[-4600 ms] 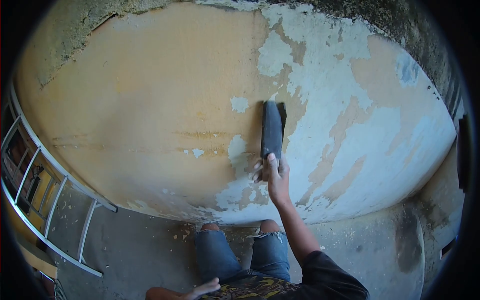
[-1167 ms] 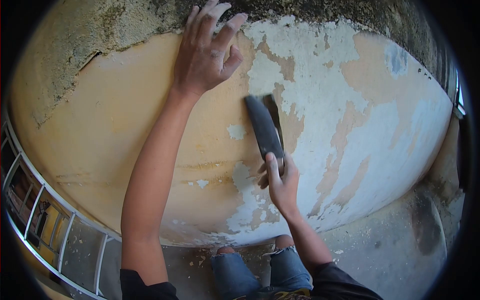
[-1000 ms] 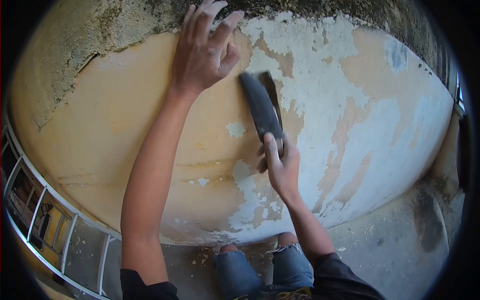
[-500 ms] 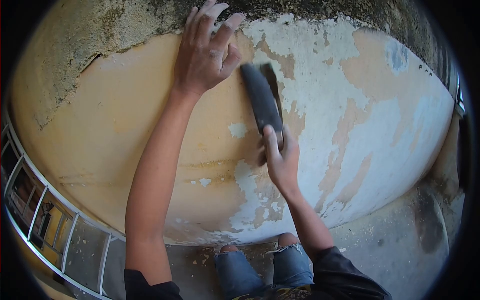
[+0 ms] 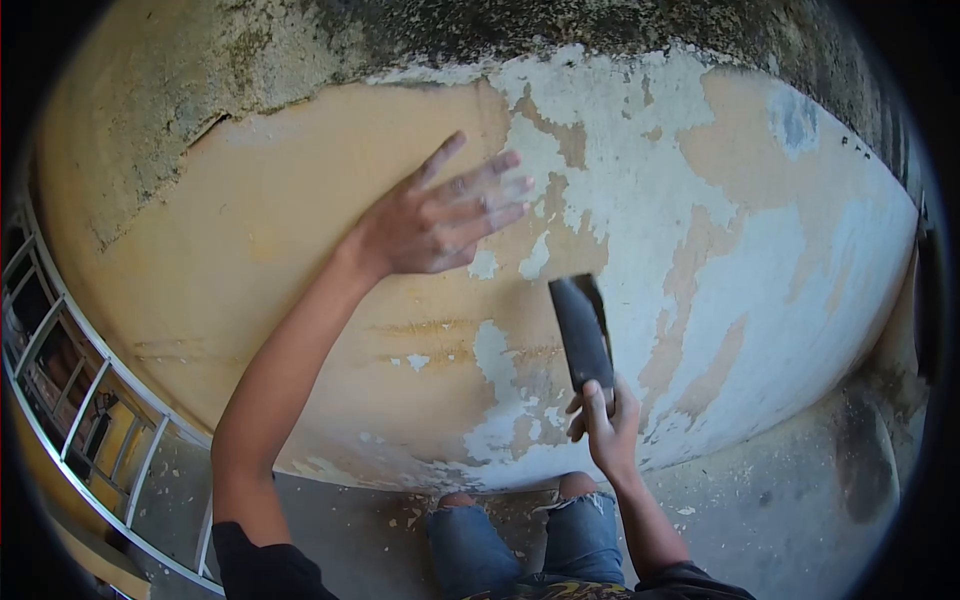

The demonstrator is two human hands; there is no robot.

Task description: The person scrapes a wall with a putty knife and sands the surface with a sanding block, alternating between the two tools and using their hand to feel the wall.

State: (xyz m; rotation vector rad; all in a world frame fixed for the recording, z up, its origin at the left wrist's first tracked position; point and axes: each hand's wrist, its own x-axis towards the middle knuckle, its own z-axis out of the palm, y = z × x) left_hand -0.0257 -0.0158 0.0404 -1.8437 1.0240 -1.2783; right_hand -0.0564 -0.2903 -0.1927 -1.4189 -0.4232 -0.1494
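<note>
A strip of dark grey folded sheet, like sandpaper, points upward from my right hand. My thumb presses on its lower end, and its far end stands in two separate layers. It overlaps the peeling part of the wall, where pale blue-white paint gives way to beige patches. Up and to the left, my left hand is open, fingers spread to the right, over the yellowish wall surface. Whitish dust shows on its fingers. Near its fingertips is the ragged border of the pale paint.
Rough, dark-stained plaster runs along the top of the wall. A white metal ladder-like frame stands at the lower left. Paint flakes dot the grey floor. My knees in torn jeans are close to the wall's base.
My left hand has come down from the wall's upper edge, turning its fingers to the right. My right hand has moved down and slightly right with the sandpaper. A fresh pale patch shows between them.
</note>
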